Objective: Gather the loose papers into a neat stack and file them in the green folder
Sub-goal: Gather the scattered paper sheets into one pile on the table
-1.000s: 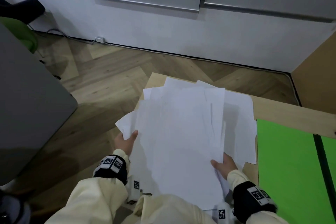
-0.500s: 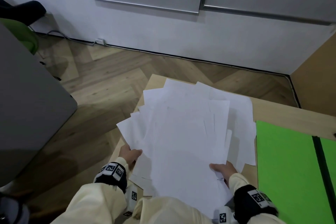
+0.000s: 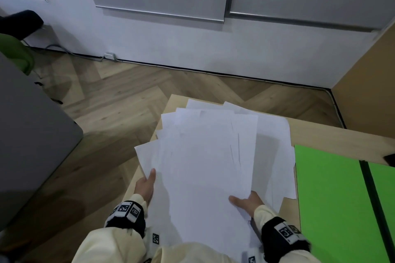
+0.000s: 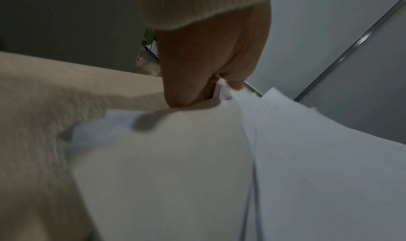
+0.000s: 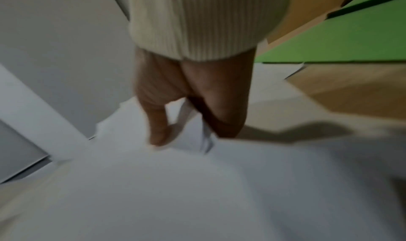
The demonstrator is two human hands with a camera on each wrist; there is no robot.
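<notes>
Both hands are on the papers (image 3: 205,168), a fanned, uneven white sheaf held above the near left corner of the wooden table (image 3: 320,136): the left hand (image 3: 145,187) pinches its left edge, thumb on top, while the right hand (image 3: 248,201) grips the lower right edge, thumb over the top sheet. The green folder (image 3: 333,198) lies open and flat on the table just right of the sheets; the wrist views are blurred, so the fingers underneath look curled, though that's hard to confirm.
</notes>
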